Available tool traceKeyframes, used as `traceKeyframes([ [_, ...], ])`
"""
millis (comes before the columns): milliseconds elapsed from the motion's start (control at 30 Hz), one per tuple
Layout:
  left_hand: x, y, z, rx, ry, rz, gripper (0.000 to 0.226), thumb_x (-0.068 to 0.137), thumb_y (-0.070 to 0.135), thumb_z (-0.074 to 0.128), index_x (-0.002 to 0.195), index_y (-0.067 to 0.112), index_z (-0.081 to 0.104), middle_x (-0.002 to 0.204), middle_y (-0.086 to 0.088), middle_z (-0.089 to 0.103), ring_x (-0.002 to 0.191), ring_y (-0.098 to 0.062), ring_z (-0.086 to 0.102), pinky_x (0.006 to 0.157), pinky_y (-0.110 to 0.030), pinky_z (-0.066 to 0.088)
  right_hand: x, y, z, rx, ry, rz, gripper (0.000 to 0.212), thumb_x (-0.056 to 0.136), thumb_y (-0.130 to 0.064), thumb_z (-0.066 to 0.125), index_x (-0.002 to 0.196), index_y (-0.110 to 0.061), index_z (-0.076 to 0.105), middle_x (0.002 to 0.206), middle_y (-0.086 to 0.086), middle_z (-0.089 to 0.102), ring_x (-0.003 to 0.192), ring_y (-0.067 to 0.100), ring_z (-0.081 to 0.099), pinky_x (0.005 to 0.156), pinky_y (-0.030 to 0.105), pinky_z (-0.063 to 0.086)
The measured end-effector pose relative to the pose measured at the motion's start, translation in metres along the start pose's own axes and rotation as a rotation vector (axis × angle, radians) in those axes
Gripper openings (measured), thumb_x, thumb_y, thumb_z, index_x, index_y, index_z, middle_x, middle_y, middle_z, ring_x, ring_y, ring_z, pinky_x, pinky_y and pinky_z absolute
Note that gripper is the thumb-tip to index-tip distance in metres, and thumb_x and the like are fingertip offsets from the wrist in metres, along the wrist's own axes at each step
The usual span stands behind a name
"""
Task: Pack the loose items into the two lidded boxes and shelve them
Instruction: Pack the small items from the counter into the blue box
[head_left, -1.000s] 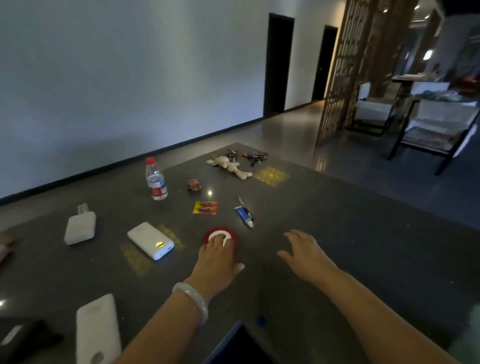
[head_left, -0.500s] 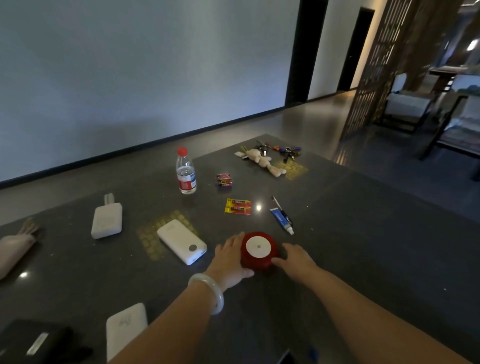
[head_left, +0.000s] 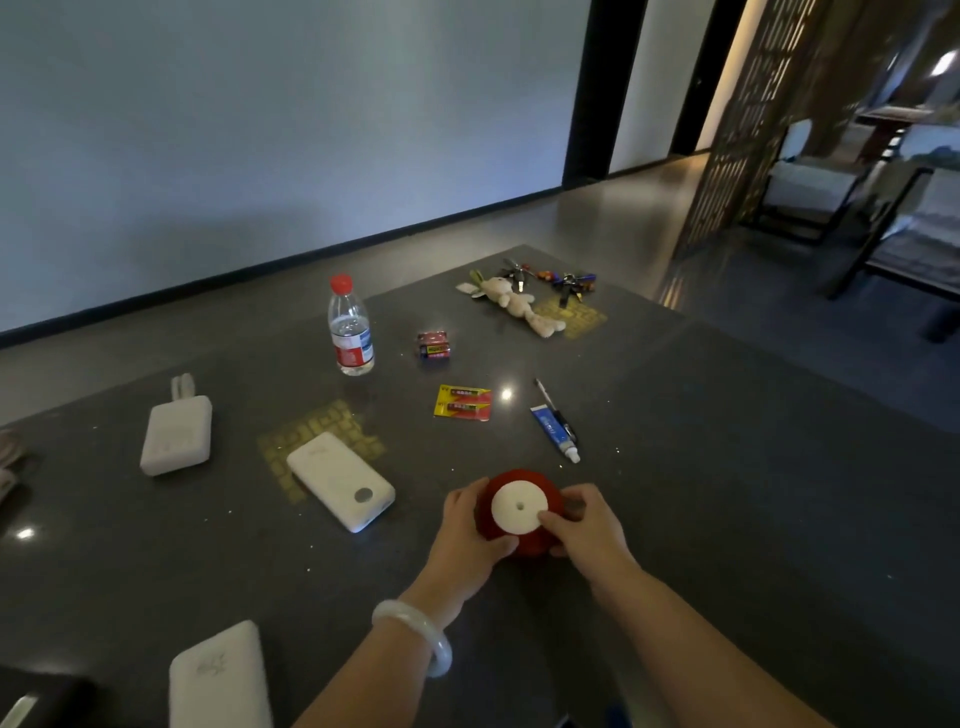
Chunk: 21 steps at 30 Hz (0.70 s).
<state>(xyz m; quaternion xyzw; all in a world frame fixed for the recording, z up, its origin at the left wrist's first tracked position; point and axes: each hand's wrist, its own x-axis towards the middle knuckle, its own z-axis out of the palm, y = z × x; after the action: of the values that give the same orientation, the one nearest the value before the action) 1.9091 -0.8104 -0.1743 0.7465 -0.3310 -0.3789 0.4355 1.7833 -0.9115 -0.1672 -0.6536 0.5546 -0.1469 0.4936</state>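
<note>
The loose items are spread flat and apart over the table, probably so that each one can be picked alone. At the left a white pouch is seen, and two power banks, one near the front edge and one further in. Behind them a bottle is stood upright. More to the right a small battery pack and a yellow battery card are laid, then a blue tube just beside a pen, and at the far edge a plush rabbit touching some keys. No lidded box is visible.

The red piece (round, with a white disc on top; what it is cannot be told) is held near the front middle, low at the table. It is taken from both sides, it seems for a steady lift.

The left hand is curled round its left side, the thumb laid on the near face. The right hand is wrapped round the right side, the thumb pressed on the disc rim. Both hands are clasping it, neither one is free.
</note>
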Motion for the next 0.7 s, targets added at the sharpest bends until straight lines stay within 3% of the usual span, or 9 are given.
traceKeyframes([
  [167,-0.013,0.007,0.023,-0.120,-0.080,0.009,0.070,0.084,0.006,0.071,0.140,0.033,0.039,0.142,0.010,0.030,0.128,-0.021,0.045,0.106,-0.047,0.044,-0.021,0.007,-0.034,0.168,0.075,0.039,0.049,0.084,-0.018,0.073,0.125,-0.021,0.047,0.121,0.000,0.055,0.103,0.017,0.058,0.069,0.023,0.053],
  [400,-0.037,0.040,0.089,-0.148,-0.234,-0.002,0.047,0.092,0.025,0.064,0.131,0.037,0.042,0.132,0.009,0.045,0.101,-0.014,0.060,0.086,-0.030,0.055,-0.070,0.029,-0.121,0.125,0.272,0.013,0.052,0.085,-0.023,0.071,0.133,-0.019,0.051,0.123,-0.001,0.060,0.106,0.014,0.059,0.070,0.018,0.048],
  [567,-0.069,0.071,0.141,-0.009,-0.372,0.076,0.038,0.094,0.030,0.061,0.124,0.041,0.039,0.123,0.014,0.048,0.094,-0.010,0.062,0.082,-0.027,0.056,-0.120,0.054,-0.180,0.121,0.413,0.040,0.048,0.084,-0.023,0.071,0.129,-0.019,0.055,0.120,-0.001,0.063,0.110,0.019,0.059,0.094,0.038,0.052],
  [700,-0.104,0.094,0.184,0.070,-0.464,0.178,0.040,0.095,0.032,0.059,0.130,0.034,0.042,0.120,0.014,0.051,0.094,-0.010,0.062,0.069,-0.018,0.050,-0.164,0.078,-0.223,0.125,0.535,0.022,0.042,0.083,-0.023,0.072,0.123,-0.021,0.058,0.115,-0.003,0.064,0.106,0.016,0.060,0.089,0.035,0.054],
])
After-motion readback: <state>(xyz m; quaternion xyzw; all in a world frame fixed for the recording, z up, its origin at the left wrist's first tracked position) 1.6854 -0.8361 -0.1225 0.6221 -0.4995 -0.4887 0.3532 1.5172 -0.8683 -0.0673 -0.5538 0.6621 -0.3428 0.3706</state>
